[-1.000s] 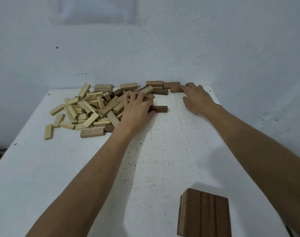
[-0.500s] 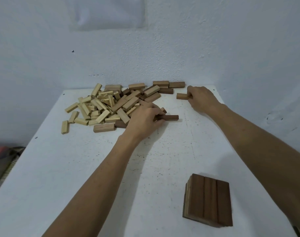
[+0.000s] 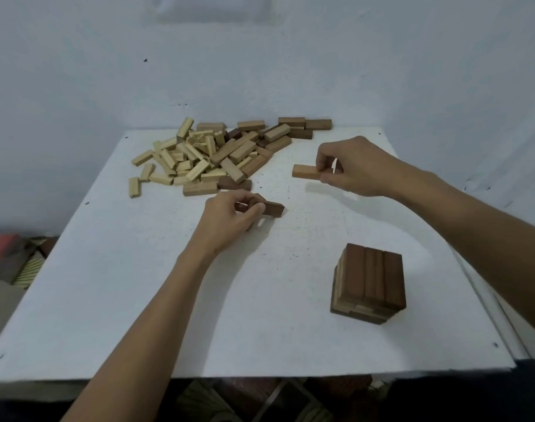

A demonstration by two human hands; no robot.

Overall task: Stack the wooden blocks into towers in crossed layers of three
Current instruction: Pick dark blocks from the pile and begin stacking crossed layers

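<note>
A white table (image 3: 114,300) fills the frame. At centre, the left hand (image 3: 226,214) pinches a dark brown block (image 3: 272,208) just above the tabletop. To the upper right, the right hand (image 3: 348,169) grips a lighter brown block (image 3: 306,171), held level. A loose pile of blocks (image 3: 211,156) lies at upper centre. A short dark tower (image 3: 370,281) stands at lower right.

Heap of blocks (image 3: 211,156) far left, dark block (image 3: 274,208) and tan block (image 3: 304,172) held, low tower (image 3: 368,281) near right
</note>
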